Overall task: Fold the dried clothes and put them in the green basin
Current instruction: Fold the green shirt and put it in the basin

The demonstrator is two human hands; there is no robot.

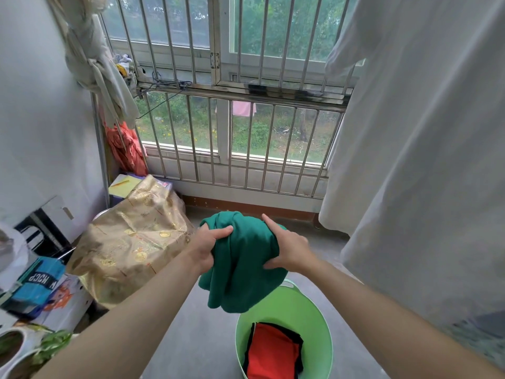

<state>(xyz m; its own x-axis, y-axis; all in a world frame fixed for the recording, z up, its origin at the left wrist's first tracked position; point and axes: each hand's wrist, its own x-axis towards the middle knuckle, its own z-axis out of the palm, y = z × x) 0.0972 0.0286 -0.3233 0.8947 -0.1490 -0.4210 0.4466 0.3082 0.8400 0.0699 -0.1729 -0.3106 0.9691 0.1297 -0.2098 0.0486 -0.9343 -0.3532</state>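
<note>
grip: left hand [203, 248] and right hand [291, 248] clutch teal garment [243, 272] above green basin [314, 310]; blue box [38, 287] print unclear.

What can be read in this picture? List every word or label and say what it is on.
"HCCP": white letters on the dark band of the blue box; the first letter is uncertain and the letters beside it are cut off.
White carton with orange print: no legible text.
Nothing else is readable.

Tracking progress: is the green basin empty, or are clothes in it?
Not empty: the green basin holds a folded red garment over dark fabric.
</note>
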